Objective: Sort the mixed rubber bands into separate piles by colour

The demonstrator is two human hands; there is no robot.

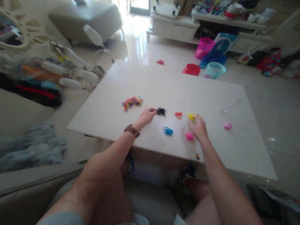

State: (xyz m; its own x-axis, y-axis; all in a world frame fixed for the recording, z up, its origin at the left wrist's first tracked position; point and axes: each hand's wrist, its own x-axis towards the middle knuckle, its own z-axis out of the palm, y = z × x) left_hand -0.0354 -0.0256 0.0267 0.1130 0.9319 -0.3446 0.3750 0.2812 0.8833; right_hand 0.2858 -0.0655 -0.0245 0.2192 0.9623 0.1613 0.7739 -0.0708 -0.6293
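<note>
Small rubber bands lie in colour-sorted heaps on a white table. My left hand (148, 115) reaches to the edge of the black heap (161, 111), its fingers pressed together at the tips; anything pinched there is too small to make out. At the yellow heap (191, 116), my right hand (198, 127) has its thumb and fingers apart, with fingertips over the heap's right side. Between the hands lie a red heap (178, 115) and a blue heap (168, 131). A pink heap (189, 136) is just below my right hand. Farther left spreads a mixed-colour pile (132, 103).
On the right of the white table (150, 78) are a pink-purple lump (227, 125) and a clear plastic item (232, 106). A small dark-and-gold object (197, 156) lies at the near edge. Beyond the far edge stand a red stool (191, 69) and a light-blue basket (214, 70).
</note>
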